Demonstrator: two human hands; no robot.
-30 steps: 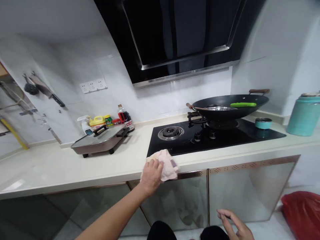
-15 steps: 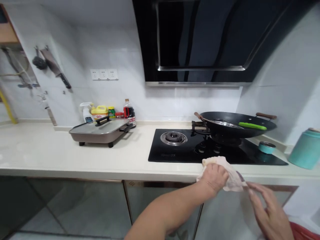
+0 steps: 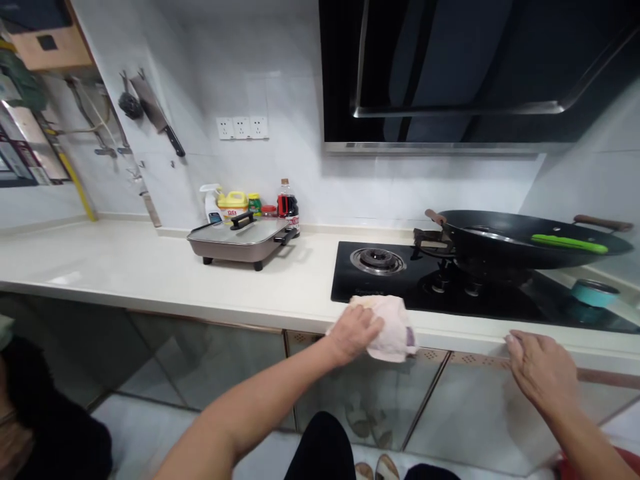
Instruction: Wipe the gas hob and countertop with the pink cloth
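The left hand, its fingers bent over a pale pink cloth, had hold of it at the front edge of the counter; the cloth lay by the near left part of the black cooktop, its lower part overhanging the edge; the right hand, loosely open with nothing visible in it, was at the same edge farther right; a wok stood on the right burner; a lidded pan stood well to the left.
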